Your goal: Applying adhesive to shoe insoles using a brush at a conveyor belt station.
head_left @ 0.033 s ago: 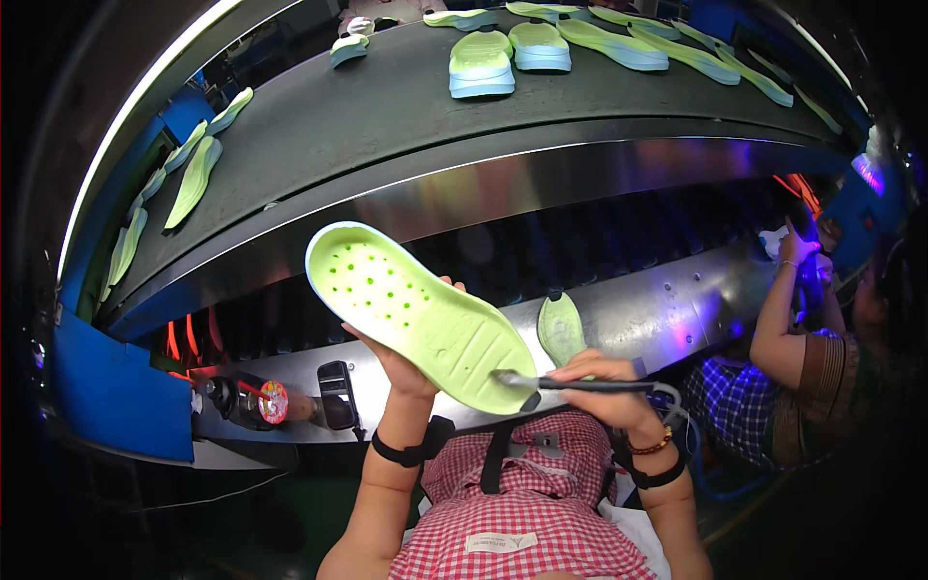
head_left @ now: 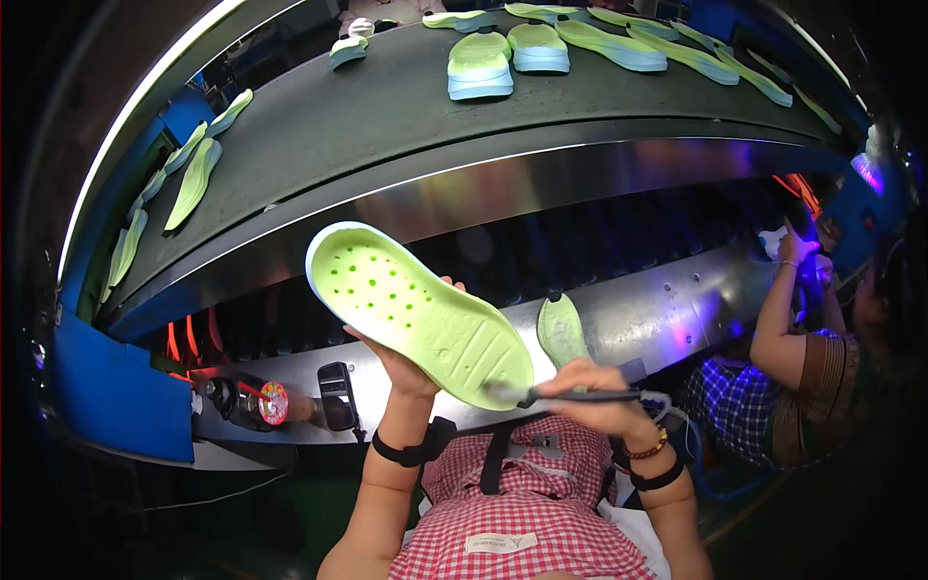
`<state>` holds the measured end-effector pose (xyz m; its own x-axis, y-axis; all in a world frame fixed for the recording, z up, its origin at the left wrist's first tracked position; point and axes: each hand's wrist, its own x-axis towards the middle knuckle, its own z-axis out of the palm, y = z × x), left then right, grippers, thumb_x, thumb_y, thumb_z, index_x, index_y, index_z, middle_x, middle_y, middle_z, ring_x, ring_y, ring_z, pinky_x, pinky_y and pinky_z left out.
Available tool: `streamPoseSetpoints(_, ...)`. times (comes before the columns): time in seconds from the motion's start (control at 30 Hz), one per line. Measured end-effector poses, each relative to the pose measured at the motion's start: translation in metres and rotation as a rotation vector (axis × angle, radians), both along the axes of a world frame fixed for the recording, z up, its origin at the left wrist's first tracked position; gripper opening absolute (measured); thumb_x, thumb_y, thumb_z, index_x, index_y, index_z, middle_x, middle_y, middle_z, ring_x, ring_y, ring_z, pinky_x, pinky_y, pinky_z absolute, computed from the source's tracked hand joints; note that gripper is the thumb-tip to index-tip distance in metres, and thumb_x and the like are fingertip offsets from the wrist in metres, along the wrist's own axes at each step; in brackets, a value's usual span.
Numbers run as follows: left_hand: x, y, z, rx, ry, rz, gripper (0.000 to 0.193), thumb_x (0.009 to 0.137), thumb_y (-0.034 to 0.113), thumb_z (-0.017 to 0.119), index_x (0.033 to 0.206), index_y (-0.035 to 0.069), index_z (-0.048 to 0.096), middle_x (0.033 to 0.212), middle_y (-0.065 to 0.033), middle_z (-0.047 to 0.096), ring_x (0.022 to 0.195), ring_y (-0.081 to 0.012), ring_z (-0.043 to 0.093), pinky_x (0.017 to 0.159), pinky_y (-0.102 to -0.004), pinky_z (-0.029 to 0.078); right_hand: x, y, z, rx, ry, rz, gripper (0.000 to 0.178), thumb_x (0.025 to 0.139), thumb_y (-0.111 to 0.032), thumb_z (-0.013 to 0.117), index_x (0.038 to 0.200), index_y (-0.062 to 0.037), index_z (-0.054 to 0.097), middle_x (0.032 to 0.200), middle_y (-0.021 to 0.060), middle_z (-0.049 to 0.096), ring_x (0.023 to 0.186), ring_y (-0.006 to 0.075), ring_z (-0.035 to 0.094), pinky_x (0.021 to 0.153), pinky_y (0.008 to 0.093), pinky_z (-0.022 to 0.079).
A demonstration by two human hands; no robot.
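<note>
A light-green shoe sole (head_left: 425, 319) with a pale blue edge is held up in the middle, its holed inner face toward me. My left hand (head_left: 408, 372) supports it from beneath, fingertips curling over its far edge. In my right hand (head_left: 592, 398) is a brush (head_left: 609, 395) with a dark handle, gripped in closed fingers. Its blurred bristles meet the near right end of the sole. Beyond that hand, a thin green sole-shaped piece (head_left: 562, 329) lies on the metal ledge (head_left: 648, 319).
A dark conveyor belt (head_left: 358, 126) across the far side carries several green and blue soles (head_left: 612, 45). On the ledge at left are a black phone (head_left: 336, 396) and a lidded cup (head_left: 274, 401). Another person (head_left: 788, 358) works at right; a blue hose (head_left: 710, 483) hangs beside them.
My right hand has shifted slightly left, carrying the brush a little closer to the near end of the sole. My left hand and the sole stay almost in place.
</note>
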<state>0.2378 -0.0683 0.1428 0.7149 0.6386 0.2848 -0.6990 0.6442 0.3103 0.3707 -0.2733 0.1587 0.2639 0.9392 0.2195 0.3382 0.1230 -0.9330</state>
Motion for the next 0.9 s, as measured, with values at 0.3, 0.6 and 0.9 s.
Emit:
streamPoseSetpoints(0.3, -0.012, -0.021, 0.028, -0.277, -0.165, -0.142, 0.078, 0.083, 0.064, 0.032, 0.134, 0.005, 0.031, 0.134, -0.0170, 0.036, 0.122, -0.0336, 0.036, 0.102, -0.0448, 0.027, -0.016, 0.011, -0.012, 0.128, 1.044, 0.053, 0.019, 0.076, 0.005, 0.058, 0.095, 0.0039, 0.059, 0.096, 0.0182, 0.062, 0.097, 0.0246, 0.057, 0.086, 0.0345, 0.045)
streamPoseSetpoints(0.6, -0.017, -0.056, -0.014, -0.050, 0.056, -0.079, 0.073, 0.085, 0.056, 0.032, 0.134, 0.003, 0.026, 0.130, -0.0196, 0.039, 0.115, -0.0353, 0.044, 0.096, -0.0467, 0.037, -0.032, 0.008, 0.008, 0.240, 0.315, 0.120, 0.022, 0.072, 0.005, 0.063, 0.094, 0.0021, 0.063, 0.092, 0.0145, 0.064, 0.080, 0.0157, 0.061, 0.073, 0.0262, 0.049)
streamPoseSetpoints(0.9, -0.010, -0.044, -0.008, -0.128, 0.073, -0.139, 0.066, 0.086, 0.049, 0.035, 0.132, 0.001, 0.030, 0.130, -0.0210, 0.039, 0.115, -0.0354, 0.045, 0.097, -0.0475, 0.037, -0.018, 0.013, 0.023, 0.080, 0.326, -0.014, 0.024, 0.070, 0.001, 0.067, 0.094, 0.0019, 0.064, 0.091, 0.0151, 0.065, 0.082, 0.0191, 0.064, 0.074, 0.0268, 0.050)
